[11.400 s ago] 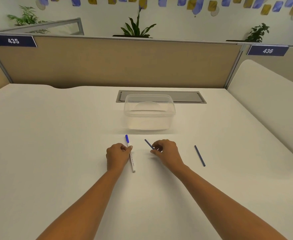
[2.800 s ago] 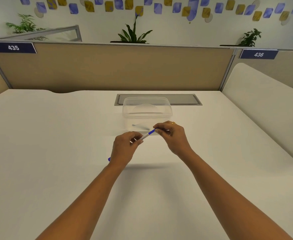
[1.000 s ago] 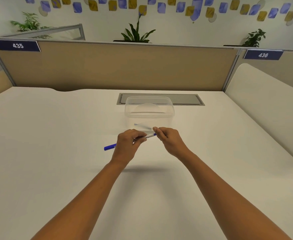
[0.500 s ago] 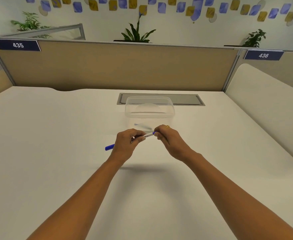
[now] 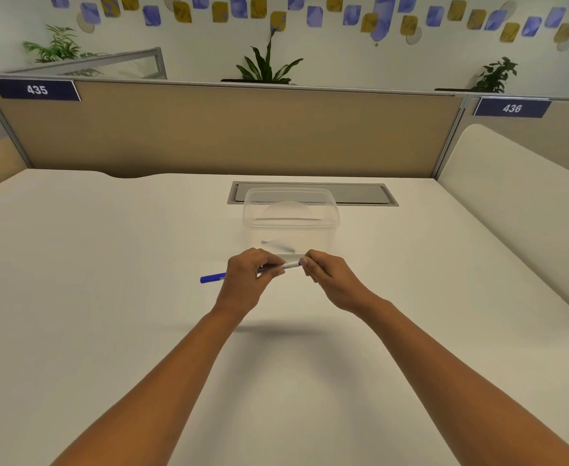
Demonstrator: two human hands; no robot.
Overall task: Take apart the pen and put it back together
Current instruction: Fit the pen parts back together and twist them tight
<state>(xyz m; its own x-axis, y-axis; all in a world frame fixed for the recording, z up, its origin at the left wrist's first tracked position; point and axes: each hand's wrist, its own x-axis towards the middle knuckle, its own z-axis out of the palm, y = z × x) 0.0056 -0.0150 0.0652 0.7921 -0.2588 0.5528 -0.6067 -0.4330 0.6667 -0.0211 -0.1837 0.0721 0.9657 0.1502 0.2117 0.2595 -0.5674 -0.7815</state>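
Note:
A white pen (image 5: 289, 265) with a blue cap sticking out to the left is held nearly level above the white desk (image 5: 108, 297). My left hand (image 5: 251, 279) grips the pen's barrel in curled fingers, hiding its middle. My right hand (image 5: 326, 275) pinches the pen's right end, where a small blue piece shows between fingertips. Both hands hover just in front of the clear box.
A clear plastic box (image 5: 290, 223) stands right behind the hands. A grey cable hatch (image 5: 360, 195) lies further back, before the tan partition (image 5: 229, 129). A cream side panel (image 5: 518, 203) borders the desk's right.
Over the last second the hands stay in place on the pen; the right hand's fingers shift slightly at the pen's end. Earlier, the pen parts lay on the desk.

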